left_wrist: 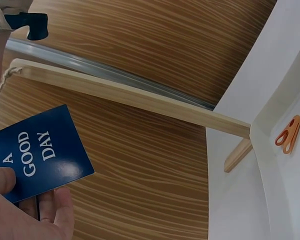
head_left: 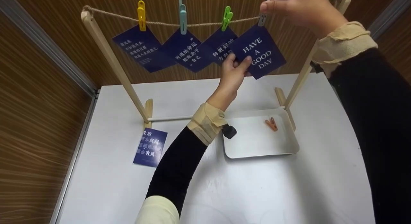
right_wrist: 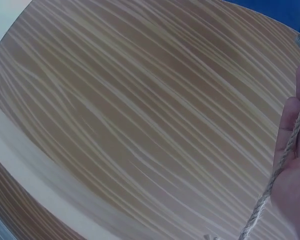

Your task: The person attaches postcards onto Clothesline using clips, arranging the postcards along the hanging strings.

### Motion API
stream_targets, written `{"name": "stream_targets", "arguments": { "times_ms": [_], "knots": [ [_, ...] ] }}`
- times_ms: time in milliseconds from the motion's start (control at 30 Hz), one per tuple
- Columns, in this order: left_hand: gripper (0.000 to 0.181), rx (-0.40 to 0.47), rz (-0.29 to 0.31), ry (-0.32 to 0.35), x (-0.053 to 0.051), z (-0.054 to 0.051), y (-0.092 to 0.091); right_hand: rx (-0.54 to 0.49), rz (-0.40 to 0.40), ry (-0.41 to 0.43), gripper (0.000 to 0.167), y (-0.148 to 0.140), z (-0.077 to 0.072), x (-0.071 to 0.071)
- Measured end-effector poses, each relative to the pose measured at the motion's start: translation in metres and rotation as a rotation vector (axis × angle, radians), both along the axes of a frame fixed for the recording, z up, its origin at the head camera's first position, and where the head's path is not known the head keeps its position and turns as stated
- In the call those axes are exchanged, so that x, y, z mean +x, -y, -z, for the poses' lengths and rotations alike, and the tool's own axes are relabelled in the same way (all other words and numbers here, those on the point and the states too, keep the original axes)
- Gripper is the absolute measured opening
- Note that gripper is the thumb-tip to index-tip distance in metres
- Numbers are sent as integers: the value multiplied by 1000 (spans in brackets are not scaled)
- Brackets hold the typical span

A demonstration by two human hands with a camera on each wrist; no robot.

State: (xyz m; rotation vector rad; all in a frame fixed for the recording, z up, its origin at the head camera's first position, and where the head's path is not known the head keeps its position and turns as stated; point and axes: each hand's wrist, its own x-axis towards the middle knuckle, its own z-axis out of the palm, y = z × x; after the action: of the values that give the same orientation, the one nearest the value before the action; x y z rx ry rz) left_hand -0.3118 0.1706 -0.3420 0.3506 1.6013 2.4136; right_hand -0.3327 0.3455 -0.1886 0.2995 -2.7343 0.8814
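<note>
A dark blue card reading HAVE A GOOD DAY (head_left: 268, 52) hangs by its top corner from a grey clothespin (head_left: 262, 20) at the rope's right end. My left hand (head_left: 232, 74) pinches the card's lower left edge between thumb and fingers. At the top of the head view my right hand (head_left: 303, 10) pinches the upper end of the grey clothespin. Three more blue cards hang to the left, under a yellow clothespin (head_left: 141, 16), a light blue clothespin (head_left: 183, 18) and a green clothespin (head_left: 227, 18). In the right wrist view the rope (right_wrist: 270, 192) crosses before the right palm.
A wooden frame (head_left: 114, 65) carries the rope. On the white table (head_left: 106, 185) stands a white tray (head_left: 257, 153) with an orange clothespin (head_left: 272, 124) inside. Another blue card (head_left: 149, 148) lies at the left. Brown wood-grain panels (head_left: 38, 121) rise behind and beside.
</note>
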Motion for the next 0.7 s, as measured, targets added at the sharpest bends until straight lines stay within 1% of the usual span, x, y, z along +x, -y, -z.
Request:
{"name": "stream_targets", "arguments": {
  "times_ms": [133,300,367,567,633,700],
  "knots": [
    [29,-3,14,20,0,-3,-1,32,1,-13,29,1,0,-1],
    [31,-20,36,57,0,-6,-2,34,-3,-7,32,3,1,-1],
    [31,-27,34,64,0,-7,-2,33,-9,-6,33,4,2,-1],
    [31,-28,14,95,-2,-4,-3,83,8,-2,41,7,5,-1],
    [30,-23,20,101,-2,-3,-4,104,21,-1,44,8,6,0],
    [28,-27,24,104,-1,-1,-5,119,23,-18,46,8,7,0]
  ]
}}
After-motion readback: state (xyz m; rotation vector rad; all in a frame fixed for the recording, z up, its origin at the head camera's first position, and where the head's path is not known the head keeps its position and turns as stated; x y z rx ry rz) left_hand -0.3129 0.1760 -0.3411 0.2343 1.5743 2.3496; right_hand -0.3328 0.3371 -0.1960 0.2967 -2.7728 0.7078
